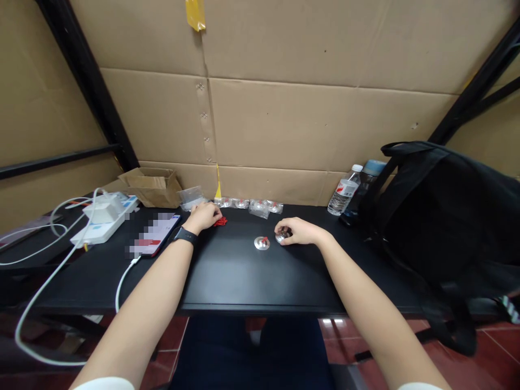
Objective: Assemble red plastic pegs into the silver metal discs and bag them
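Observation:
My right hand (296, 232) curls its thumb and fingers round the rim of a small domed metal cymbal (281, 237) lying on the black table (252, 281). Just left of it, a second shiny cymbal (262, 245) lies flat, with a bit of red cord at its centre. At the back left, my left hand (203, 215), a black band on its wrist, has its fingers bent together at a small bundle of red cord (220, 221). The fingertips of that hand are partly hidden.
Several plastic-wrapped cymbals (241, 203) line the back edge by a clear bag (190, 196). Left are a cardboard box (152, 187), a charging phone (156, 235) and a power strip (106, 222). Right are a water bottle (344, 194), a dark bottle (365, 187) and a black backpack (447, 216).

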`<action>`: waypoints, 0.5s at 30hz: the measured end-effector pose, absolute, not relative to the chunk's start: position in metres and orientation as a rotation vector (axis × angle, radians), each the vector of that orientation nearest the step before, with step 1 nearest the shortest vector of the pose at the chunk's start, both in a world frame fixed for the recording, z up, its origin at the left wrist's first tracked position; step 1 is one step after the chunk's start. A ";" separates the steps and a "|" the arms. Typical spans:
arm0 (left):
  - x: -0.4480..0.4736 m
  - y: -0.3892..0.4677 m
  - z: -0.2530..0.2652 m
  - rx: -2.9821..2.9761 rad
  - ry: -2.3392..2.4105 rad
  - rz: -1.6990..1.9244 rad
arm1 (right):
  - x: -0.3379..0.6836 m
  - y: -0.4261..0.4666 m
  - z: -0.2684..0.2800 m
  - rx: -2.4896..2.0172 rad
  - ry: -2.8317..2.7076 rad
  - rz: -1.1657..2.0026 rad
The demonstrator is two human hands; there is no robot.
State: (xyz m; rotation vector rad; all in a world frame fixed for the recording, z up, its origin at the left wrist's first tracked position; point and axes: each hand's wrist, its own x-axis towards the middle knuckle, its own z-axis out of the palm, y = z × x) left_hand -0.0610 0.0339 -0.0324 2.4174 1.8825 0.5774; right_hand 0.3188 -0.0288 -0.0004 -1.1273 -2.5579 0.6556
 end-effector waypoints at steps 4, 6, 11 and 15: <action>-0.059 0.031 -0.031 2.426 1.906 0.612 | 0.320 -0.028 -0.002 -1.114 -2.515 0.707; -0.057 0.029 -0.028 2.421 1.906 0.667 | 0.320 -0.028 -0.002 -1.115 -2.517 0.704; -0.042 0.017 -0.012 2.359 1.768 0.894 | 0.319 -0.029 0.000 -1.130 -2.520 0.685; -0.024 0.005 0.001 2.357 1.625 0.998 | 0.320 -0.030 0.003 -1.140 -2.495 0.667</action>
